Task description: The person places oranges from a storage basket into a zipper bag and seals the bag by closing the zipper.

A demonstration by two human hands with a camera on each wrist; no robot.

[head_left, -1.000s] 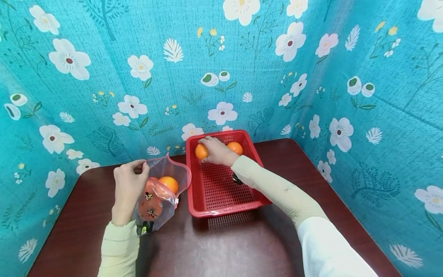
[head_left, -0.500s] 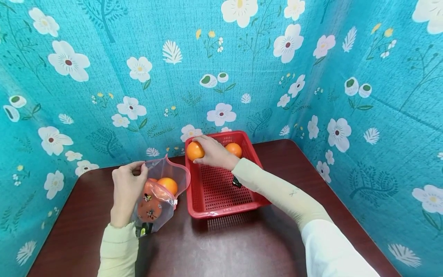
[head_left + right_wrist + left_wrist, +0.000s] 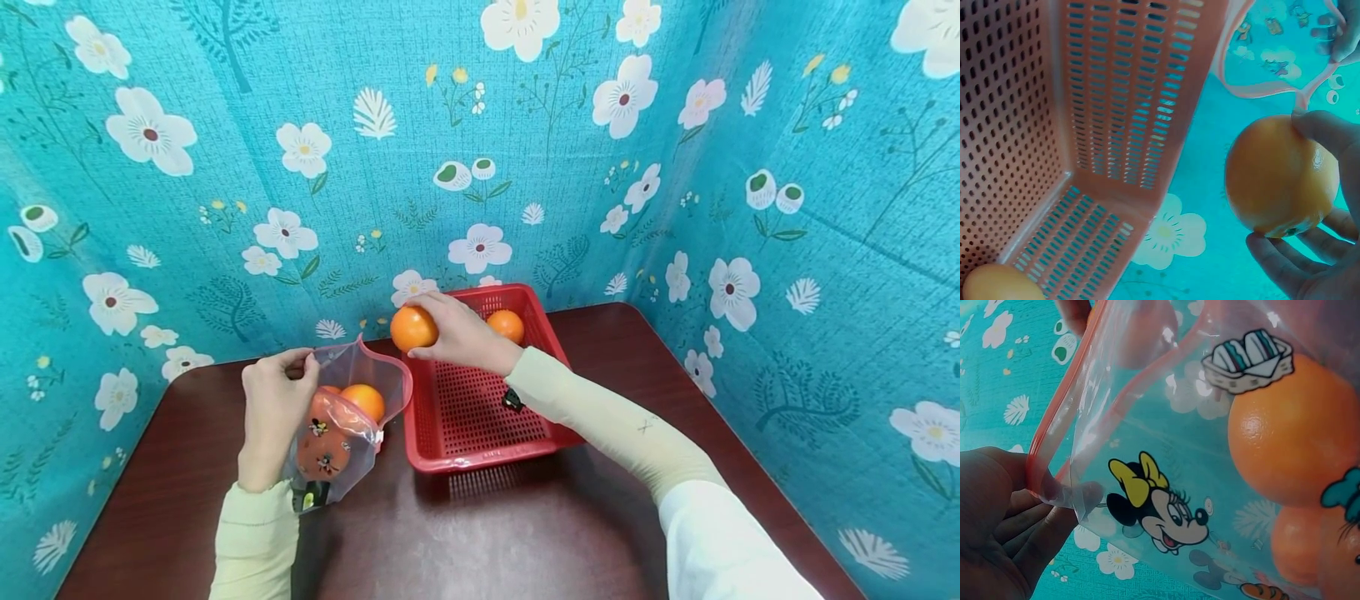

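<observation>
My right hand (image 3: 459, 335) grips an orange (image 3: 413, 329) between thumb and fingers, above the left rim of the red basket. In the right wrist view the same orange (image 3: 1282, 176) shows beyond the basket's side. My left hand (image 3: 277, 400) pinches the top edge of a clear zip bag (image 3: 358, 467) with a red-pink border and cartoon prints. The bag's mouth stands open toward the basket. Several oranges (image 3: 364, 400) sit inside it, seen through the plastic in the left wrist view (image 3: 1297, 431) too. One more orange (image 3: 506, 326) lies at the back of the basket.
The red perforated basket (image 3: 491, 456) stands on the dark brown table (image 3: 480, 542), just right of the bag. Behind and to the right hangs a blue flowered cloth (image 3: 480, 125), close to the table's back edge.
My right hand has lifted the orange from the basket's back left and carried it left past the rim. My left hand and the bag have stayed nearly still.
</observation>
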